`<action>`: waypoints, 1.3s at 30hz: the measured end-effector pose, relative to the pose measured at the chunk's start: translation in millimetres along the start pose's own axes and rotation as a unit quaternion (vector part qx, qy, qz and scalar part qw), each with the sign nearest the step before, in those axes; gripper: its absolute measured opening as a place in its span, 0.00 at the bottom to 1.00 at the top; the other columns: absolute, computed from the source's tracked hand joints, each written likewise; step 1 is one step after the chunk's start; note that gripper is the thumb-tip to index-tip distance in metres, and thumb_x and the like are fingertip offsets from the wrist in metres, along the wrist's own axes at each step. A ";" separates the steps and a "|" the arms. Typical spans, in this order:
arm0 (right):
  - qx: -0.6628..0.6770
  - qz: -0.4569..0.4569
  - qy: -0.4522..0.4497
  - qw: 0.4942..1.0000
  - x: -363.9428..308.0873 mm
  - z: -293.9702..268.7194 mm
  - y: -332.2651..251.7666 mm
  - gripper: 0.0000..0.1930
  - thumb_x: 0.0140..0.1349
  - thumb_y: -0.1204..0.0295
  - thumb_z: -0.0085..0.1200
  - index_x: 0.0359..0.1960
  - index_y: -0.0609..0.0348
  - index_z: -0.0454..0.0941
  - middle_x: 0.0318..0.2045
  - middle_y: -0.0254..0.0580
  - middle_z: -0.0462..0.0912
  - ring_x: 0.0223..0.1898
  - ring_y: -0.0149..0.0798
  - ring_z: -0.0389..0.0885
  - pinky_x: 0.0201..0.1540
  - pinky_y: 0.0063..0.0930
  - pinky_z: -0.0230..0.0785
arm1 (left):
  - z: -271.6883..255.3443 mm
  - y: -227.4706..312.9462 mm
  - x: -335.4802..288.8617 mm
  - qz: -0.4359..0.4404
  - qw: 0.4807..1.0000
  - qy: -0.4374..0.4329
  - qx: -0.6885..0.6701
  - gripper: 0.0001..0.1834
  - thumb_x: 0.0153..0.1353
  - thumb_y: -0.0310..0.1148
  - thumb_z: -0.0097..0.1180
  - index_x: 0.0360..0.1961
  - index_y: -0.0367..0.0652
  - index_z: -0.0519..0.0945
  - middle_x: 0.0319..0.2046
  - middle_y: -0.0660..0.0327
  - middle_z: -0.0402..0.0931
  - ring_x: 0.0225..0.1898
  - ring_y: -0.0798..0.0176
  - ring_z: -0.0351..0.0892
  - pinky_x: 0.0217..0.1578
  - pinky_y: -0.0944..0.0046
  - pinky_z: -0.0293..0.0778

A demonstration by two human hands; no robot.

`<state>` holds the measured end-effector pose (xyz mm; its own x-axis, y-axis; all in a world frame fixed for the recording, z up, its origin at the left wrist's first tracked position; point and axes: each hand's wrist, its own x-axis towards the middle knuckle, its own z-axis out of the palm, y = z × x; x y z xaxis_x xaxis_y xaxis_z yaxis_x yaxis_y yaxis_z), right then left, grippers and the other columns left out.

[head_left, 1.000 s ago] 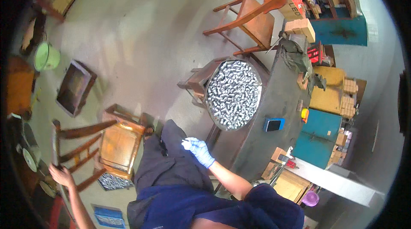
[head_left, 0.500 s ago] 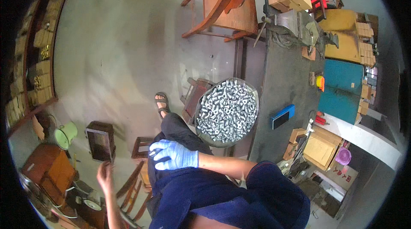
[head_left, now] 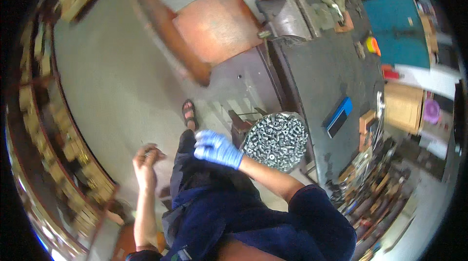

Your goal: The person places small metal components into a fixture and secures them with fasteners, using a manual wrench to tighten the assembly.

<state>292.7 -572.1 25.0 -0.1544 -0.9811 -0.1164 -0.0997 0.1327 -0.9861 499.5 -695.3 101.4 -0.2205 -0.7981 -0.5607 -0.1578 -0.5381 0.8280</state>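
Observation:
My right hand (head_left: 217,150) wears a light-blue knitted glove and hovers above my thigh, just left of a round container (head_left: 303,129). Its fingers are bent together, and whatever they hold is hidden. Small shiny metal sleeves (head_left: 275,139), a great heap of them, fill that container. Off to the left, my bare left hand (head_left: 147,161) is raised over the floor. Thumb and fingertips curl toward each other there; blur keeps me from making out anything between them.
A wooden chair (head_left: 219,24) stands ahead. On the right, a dark workbench (head_left: 317,71) carries a vise (head_left: 292,17), a blue-edged device (head_left: 339,117) and an orange tape measure (head_left: 373,46). Shelves with small boxes (head_left: 63,129) line the left side. A stool (head_left: 240,123) shows beside the container.
The whole view has turned and shifted, bringing the chair and shelves closer. My left hand has come forward and inward. The gloved right hand has lifted off my lap toward the front.

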 end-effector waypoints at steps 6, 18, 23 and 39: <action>-0.357 0.242 -0.006 0.902 85.9 -115.5 221.1 0.14 0.53 0.56 0.48 0.29 0.51 0.80 0.30 0.44 0.80 0.37 0.48 0.76 0.40 0.39 0.67 | 104.9 189.5 139.7 0.361 0.866 -0.119 0.325 0.07 0.61 0.20 0.42 0.37 0.31 0.72 0.32 0.59 0.70 0.28 0.72 0.64 0.28 0.74 0.61; -0.200 0.525 0.162 0.811 116.7 -178.6 486.2 0.34 0.44 0.50 0.59 0.50 0.60 0.71 0.53 0.49 0.71 0.55 0.44 0.68 0.58 0.31 0.59 | 85.0 177.5 232.8 0.627 0.696 -0.061 0.345 0.13 0.58 0.26 0.42 0.41 0.31 0.73 0.41 0.46 0.73 0.44 0.52 0.72 0.47 0.58 0.68; -0.241 0.505 0.234 0.795 135.7 -177.7 543.4 0.41 0.39 0.50 0.61 0.54 0.63 0.66 0.54 0.54 0.68 0.57 0.48 0.66 0.59 0.32 0.58 | 109.8 171.3 258.7 0.816 0.373 -0.027 0.440 0.18 0.64 0.33 0.37 0.49 0.32 0.70 0.45 0.49 0.71 0.49 0.53 0.72 0.53 0.57 0.69; -0.311 0.510 0.079 0.798 187.0 -139.3 664.9 0.32 0.51 0.44 0.46 0.49 0.55 0.75 0.52 0.45 0.73 0.54 0.45 0.69 0.59 0.34 0.58 | 102.9 169.6 237.1 0.731 0.518 -0.029 0.444 0.11 0.57 0.27 0.41 0.36 0.34 0.73 0.36 0.55 0.71 0.40 0.59 0.70 0.44 0.63 0.67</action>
<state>60.6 -647.8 -635.9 -0.5844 -0.2949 -0.7560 -0.3044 0.9433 -0.1327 321.5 -947.9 108.1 -0.7527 -0.1544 0.6401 -0.1569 0.9862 0.0534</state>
